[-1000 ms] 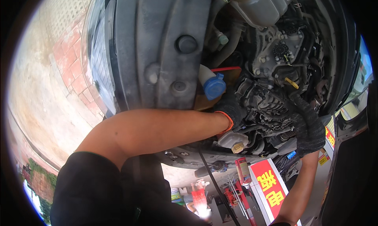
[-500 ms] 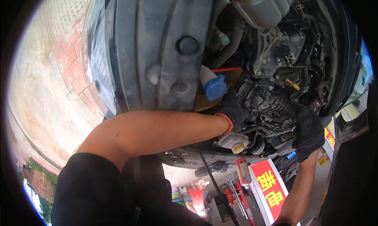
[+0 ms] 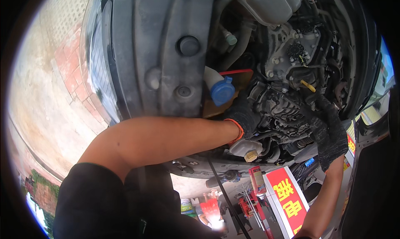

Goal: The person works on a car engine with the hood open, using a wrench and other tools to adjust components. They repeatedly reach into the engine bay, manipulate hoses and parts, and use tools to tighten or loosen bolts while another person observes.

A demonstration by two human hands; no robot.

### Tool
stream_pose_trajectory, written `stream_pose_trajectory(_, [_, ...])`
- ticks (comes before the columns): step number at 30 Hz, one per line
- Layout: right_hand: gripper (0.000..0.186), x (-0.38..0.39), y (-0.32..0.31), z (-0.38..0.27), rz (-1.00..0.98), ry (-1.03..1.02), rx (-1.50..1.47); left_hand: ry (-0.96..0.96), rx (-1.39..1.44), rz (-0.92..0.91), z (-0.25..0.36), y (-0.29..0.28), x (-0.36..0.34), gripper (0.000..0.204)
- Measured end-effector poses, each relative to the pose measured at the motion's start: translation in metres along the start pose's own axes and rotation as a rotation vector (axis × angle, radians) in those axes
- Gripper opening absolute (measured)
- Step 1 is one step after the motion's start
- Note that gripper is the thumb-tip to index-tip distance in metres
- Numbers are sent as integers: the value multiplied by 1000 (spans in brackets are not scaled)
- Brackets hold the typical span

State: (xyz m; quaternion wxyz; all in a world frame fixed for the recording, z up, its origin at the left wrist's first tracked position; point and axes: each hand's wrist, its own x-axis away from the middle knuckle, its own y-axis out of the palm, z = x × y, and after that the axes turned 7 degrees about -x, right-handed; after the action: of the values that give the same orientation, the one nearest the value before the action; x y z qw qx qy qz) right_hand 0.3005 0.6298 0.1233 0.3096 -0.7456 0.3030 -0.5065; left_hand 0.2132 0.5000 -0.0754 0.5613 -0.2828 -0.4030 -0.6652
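My left hand [image 3: 243, 117], in a black knit glove with an orange cuff, reaches down at the front side of the engine [image 3: 283, 110]. Its fingers are largely lost against the dark parts. Beside it stands a blue filler cap [image 3: 222, 91] on a pale neck. My right hand [image 3: 331, 135], also black-gloved, is over the engine's other side. Its fingers stretch out and apart toward the dark hoses and parts, and I see nothing held in them. A yellow dipstick handle [image 3: 308, 86] lies just beyond those fingers.
A reservoir with a yellowish cap [image 3: 251, 156] sits below my left wrist. The thin hood prop rod [image 3: 223, 185] crosses near my body. A red spray can [image 3: 258, 181] and a red sign [image 3: 287, 197] stand beyond the car's side. A grey tank [image 3: 271, 5] is at the top.
The view has shifted slightly. My right hand has changed its pose, and its fingers now show more spread out over the engine. My left hand stays at nearly the same spot.
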Motion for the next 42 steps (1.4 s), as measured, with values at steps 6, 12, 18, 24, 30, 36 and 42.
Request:
stream_pose_trajectory(6, [42,1,-14,8,-118,-220,411,31,42,43,-10,11,-9,54])
stream_pose_trajectory(12, [40,6,6,-10,21,-127,-14,46,60,139,-20,21,-11,55])
stream_pose_trajectory(18, [38,5,-11,14,7,109,155,82,105,111,-20,18,-12,54])
stream_pose_trajectory(24, [36,2,-5,1,-29,-38,245,90,80,121,-20,20,-11,52])
stream_pose_trajectory(30, [43,3,-4,31,39,-293,577,97,50,114,-19,19,-5,50])
stream_pose_trajectory(36, [38,1,-7,-10,27,-392,556,97,43,128,-19,16,-3,48])
stream_pose_trajectory(42, [35,3,-4,2,54,-70,401,105,48,172,-16,15,-4,47])
